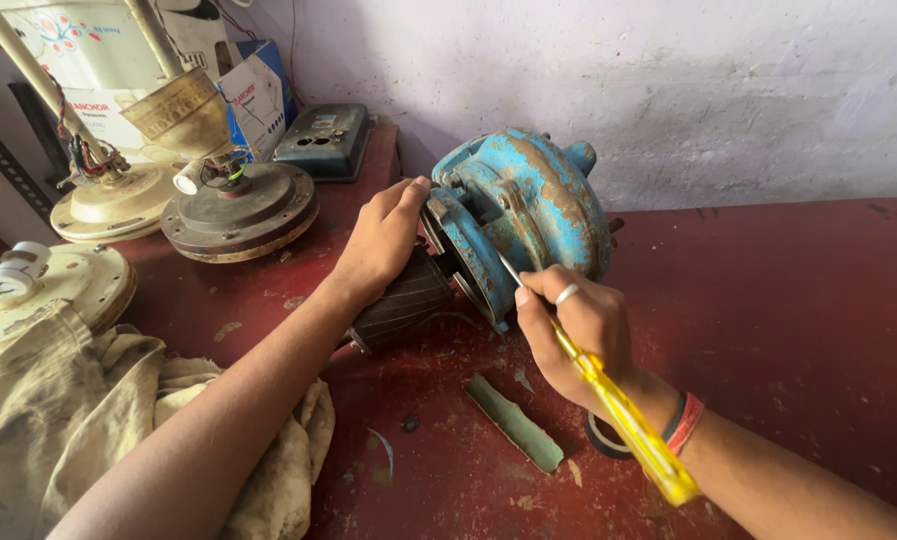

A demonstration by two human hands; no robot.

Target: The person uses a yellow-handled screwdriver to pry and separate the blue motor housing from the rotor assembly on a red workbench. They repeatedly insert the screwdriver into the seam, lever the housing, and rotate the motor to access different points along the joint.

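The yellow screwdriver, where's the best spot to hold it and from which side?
Probably the clear yellow handle, taken from the near, right side. It is the thick part that slants back toward the person, and the right hand already wraps its front end. The thin metal shaft pokes into the rusty blue pump.

Ceiling fan motors [239,212] crowd the far left corner of a worn red table [799,330], a grey metal box [327,140] behind them by the wall. A soiled cloth [59,420] spills over the near left edge, while a green strip [516,422] and a black tape roll [603,438] lie toward the near edge.
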